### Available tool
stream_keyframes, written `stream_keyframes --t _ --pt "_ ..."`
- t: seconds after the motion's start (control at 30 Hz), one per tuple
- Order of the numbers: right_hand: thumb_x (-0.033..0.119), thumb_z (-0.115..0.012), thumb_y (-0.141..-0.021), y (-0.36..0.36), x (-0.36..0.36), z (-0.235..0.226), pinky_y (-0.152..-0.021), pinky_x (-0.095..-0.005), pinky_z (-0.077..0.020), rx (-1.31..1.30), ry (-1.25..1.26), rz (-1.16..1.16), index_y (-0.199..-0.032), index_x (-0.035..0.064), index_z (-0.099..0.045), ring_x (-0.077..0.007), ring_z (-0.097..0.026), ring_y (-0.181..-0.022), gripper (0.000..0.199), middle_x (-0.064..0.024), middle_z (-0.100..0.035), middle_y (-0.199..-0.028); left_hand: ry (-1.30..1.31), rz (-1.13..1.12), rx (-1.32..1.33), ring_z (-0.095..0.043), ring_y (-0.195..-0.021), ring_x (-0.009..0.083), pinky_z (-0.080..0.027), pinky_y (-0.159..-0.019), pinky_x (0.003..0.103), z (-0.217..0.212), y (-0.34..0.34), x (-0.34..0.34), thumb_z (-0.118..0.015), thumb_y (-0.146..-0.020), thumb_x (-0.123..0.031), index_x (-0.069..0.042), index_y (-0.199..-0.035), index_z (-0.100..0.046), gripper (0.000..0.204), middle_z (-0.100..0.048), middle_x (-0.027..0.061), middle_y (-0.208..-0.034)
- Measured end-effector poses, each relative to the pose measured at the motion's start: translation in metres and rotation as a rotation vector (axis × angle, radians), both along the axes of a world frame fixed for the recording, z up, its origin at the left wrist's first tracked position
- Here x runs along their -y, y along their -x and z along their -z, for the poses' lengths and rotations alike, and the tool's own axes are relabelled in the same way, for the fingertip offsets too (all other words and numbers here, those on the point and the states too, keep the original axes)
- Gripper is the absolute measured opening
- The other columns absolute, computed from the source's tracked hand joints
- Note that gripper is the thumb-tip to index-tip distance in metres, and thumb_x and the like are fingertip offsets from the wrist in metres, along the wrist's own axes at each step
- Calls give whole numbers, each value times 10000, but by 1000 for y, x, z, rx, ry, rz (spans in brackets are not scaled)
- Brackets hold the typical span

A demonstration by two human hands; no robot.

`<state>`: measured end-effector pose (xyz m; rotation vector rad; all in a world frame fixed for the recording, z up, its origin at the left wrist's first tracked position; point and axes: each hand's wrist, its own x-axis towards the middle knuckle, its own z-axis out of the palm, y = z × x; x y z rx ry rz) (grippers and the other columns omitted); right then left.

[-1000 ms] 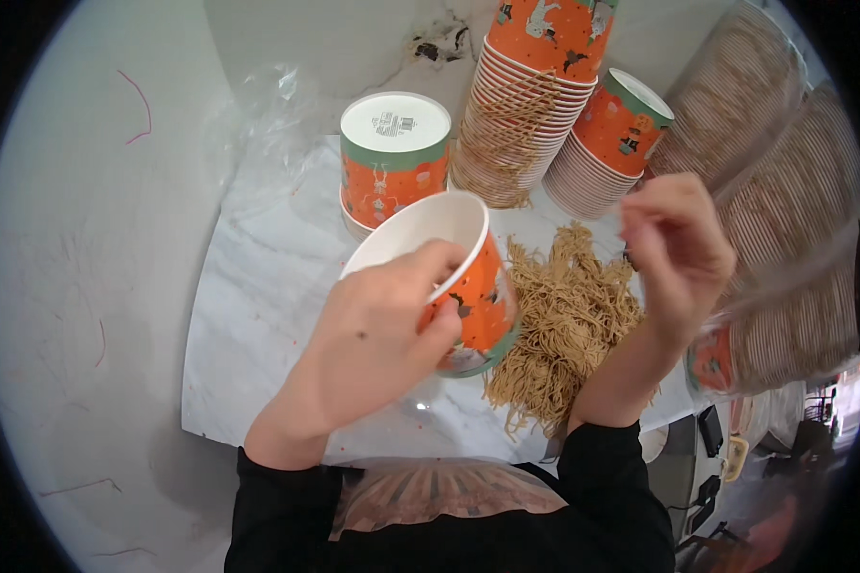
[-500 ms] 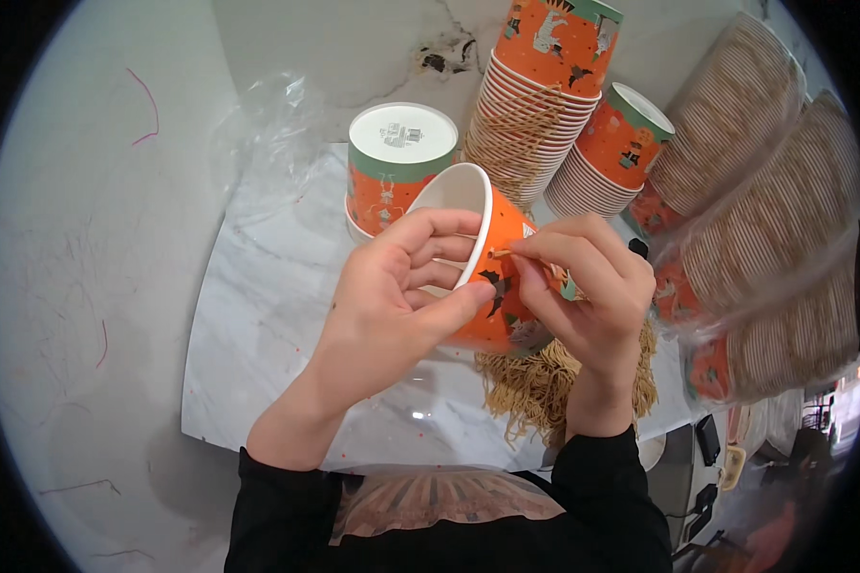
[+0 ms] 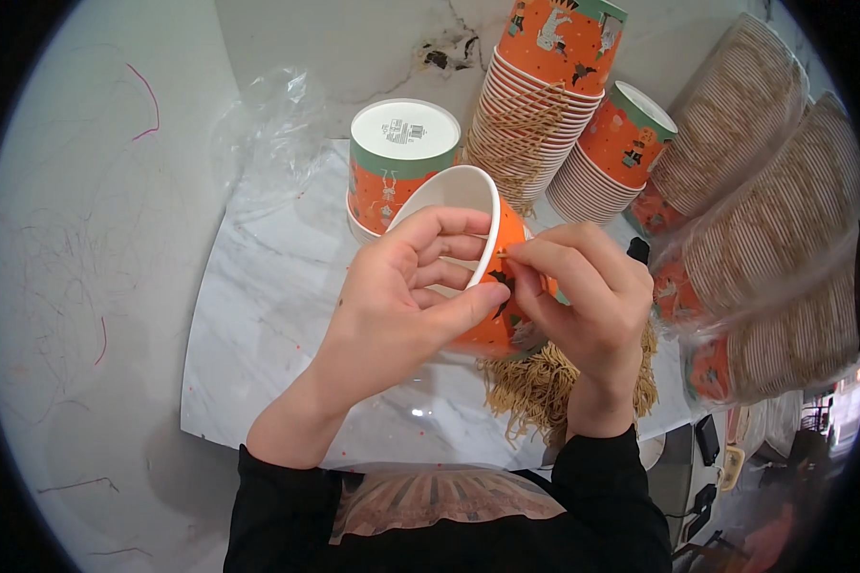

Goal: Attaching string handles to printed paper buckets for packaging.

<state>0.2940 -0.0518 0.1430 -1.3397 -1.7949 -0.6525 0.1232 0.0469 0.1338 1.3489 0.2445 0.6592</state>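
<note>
Orange paper cup with a white rim (image 3: 483,334), tilted, mouth leaning left, held above the white marble-patterned desk (image 3: 258,315).
Left hand (image 3: 377,291) grasping the cup: fingers inside the mouth, thumb pressed on the outer wall. Right hand (image 3: 592,291) at the cup's right side, thumb and forefinger pinched on a thin tan cord tip (image 3: 503,254) against the wall just below the rim; rest of that cord hidden. Below and right of the cup, a loose heap of tan cords (image 3: 535,387), partly covered by the right wrist. Beyond the cup: left, an upturned orange-and-green cup (image 3: 397,172); right, a tall nested stack (image 3: 545,72) with cords draped down it, then a shorter stack (image 3: 612,158). Far right of the cup, plastic-wrapped cup stacks (image 3: 774,220).
</note>
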Motion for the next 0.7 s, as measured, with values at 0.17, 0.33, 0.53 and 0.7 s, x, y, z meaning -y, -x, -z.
stream_keyframes --t 0.17,0.33,0.53,0.7 --pt "-6 -777 -694 1 2 -2 -568 -320 -522 8 8 32 -910 53 -688 -231 -664 -678 241 -66 -647 -809 286 148 130 -675 -1032 142 -559 -894 270 9 -1 -14 -663 -943 -12 75 -1268 -566 350 -669 139 -1191" --pt "-24 -771 -715 1 0 -3 -577 -313 -521 -80 37 -41 -921 40 -685 -239 -670 -692 233 -75 -649 -824 314 170 171 -681 -1021 143 -561 -894 265 12 -7 -14 -650 -952 -4 81 -1197 -631 260 -693 137 -1137" --pt "-27 -765 -735 0 -2 -1 -584 -323 -528 -131 90 -76 -923 30 -679 -248 -669 -692 214 -77 -643 -825 210 119 45 -694 -926 121 -568 -829 243 17 -6 -17 -640 -933 40 70 -1087 -656 157 -716 98 -1026" --pt "-8 -754 -756 -4 -4 0 -590 -327 -530 -176 189 -105 -935 47 -690 -248 -666 -689 198 -71 -641 -831 -141 -127 -92 -661 -787 104 -533 -705 243 10 -6 -6 -642 -921 -7 0 -934 -654 20 -686 39 -873"
